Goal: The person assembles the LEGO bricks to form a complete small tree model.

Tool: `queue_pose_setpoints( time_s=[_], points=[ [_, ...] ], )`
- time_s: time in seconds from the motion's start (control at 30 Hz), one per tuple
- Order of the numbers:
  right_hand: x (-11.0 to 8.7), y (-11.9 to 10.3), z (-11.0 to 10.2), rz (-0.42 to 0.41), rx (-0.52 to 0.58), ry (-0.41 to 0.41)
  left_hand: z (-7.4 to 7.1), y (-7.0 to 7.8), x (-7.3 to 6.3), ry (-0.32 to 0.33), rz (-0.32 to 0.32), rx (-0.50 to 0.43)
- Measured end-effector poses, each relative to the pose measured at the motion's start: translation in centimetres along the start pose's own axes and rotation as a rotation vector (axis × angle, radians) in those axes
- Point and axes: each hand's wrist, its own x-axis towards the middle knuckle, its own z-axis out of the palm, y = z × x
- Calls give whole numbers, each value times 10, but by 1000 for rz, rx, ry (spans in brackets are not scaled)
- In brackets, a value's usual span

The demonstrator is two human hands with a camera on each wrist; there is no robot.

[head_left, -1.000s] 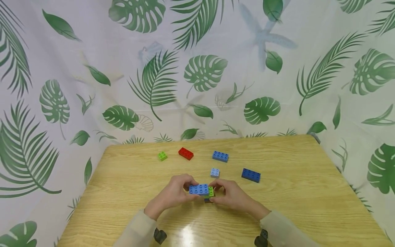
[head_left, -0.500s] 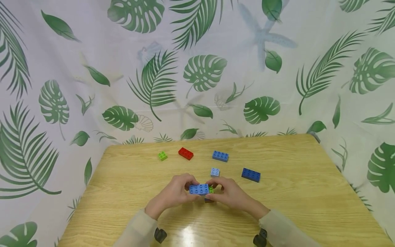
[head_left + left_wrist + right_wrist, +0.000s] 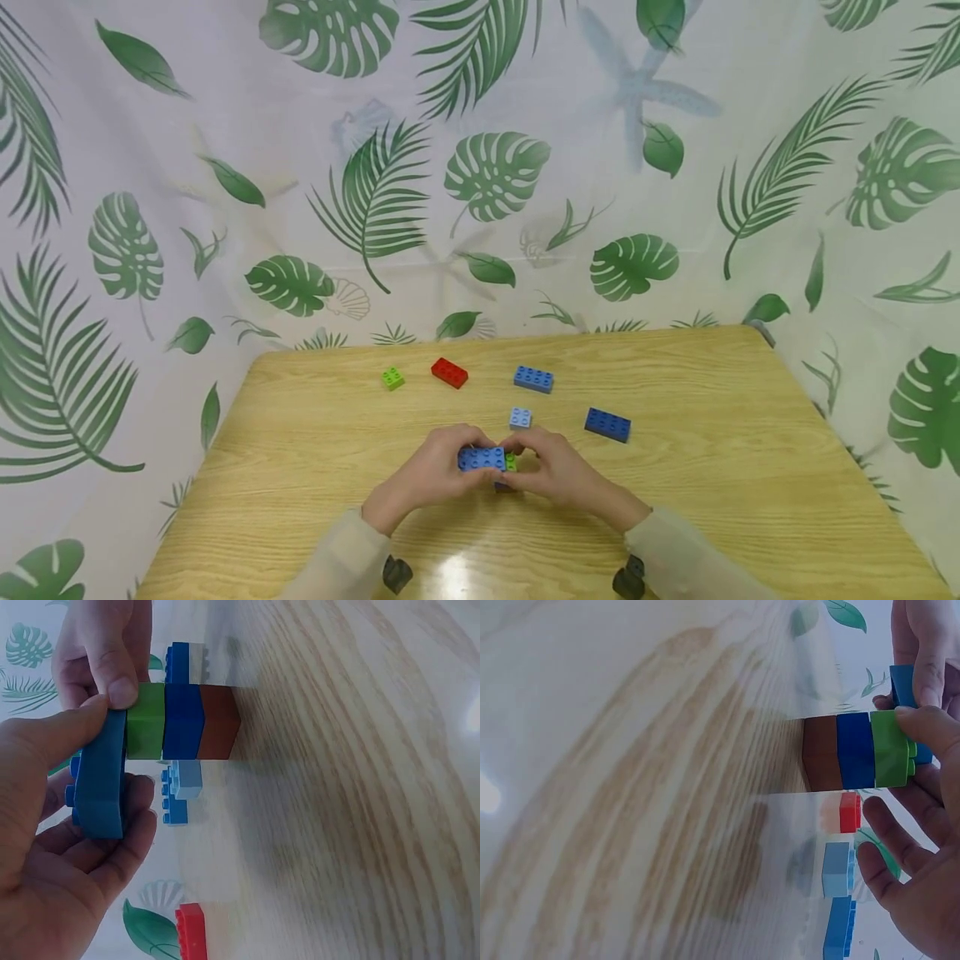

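A stack stands on the table: a brown brick (image 3: 821,754) at the bottom, a dark blue brick (image 3: 855,750) over it, a lime green brick (image 3: 889,750) on top. My left hand (image 3: 438,468) grips a long blue building brick (image 3: 482,458), thumb on one side and fingers on the other. One end of this brick lies over the green brick's studs, while the rest juts out to the left. My right hand (image 3: 553,472) pinches the green brick, its thumb on the near side. Whether the blue brick is pressed fully down, I cannot tell.
Behind the hands lie a light blue square brick (image 3: 521,418), a blue brick (image 3: 533,379), a dark blue brick (image 3: 607,424), a red brick (image 3: 449,372) and a small green brick (image 3: 393,378). A leaf-patterned curtain (image 3: 480,250) hangs beyond the wooden table (image 3: 315,450).
My right hand's fingers have shifted slightly left, closer to the blue brick and the left hand. The blue brick stays over the stack. The loose bricks have not moved.
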Motion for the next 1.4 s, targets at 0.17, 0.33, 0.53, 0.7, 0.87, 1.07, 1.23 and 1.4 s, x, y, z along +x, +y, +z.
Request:
queue_pose_setpoints(
  time_s=[0.17,0.33,0.53,0.7,0.87,1.07,1.23,1.4],
  points=[
    [0,0,1,5,1,-5,-2,1,1,-28,-24,6],
    [0,-1,1,22,-3,-7,-5,2,2,-41,-31,-1],
    [2,-2,-2,31,-33,-47,-5,1,-1,-27,-41,-8],
    [-1,-1,-16,59,-38,-57,-2,1,0,-26,-43,-18],
    [-6,3,-35,75,-112,63,-1,0,0,-16,-43,-23],
    [-14,16,-55,75,-208,200,2,-3,-1,4,-59,-10],
    [-25,34,-70,95,-265,264,4,-5,-2,23,-58,-17],
    [-35,52,-80,141,-281,282,7,-7,-2,42,-59,-37]
  ],
)
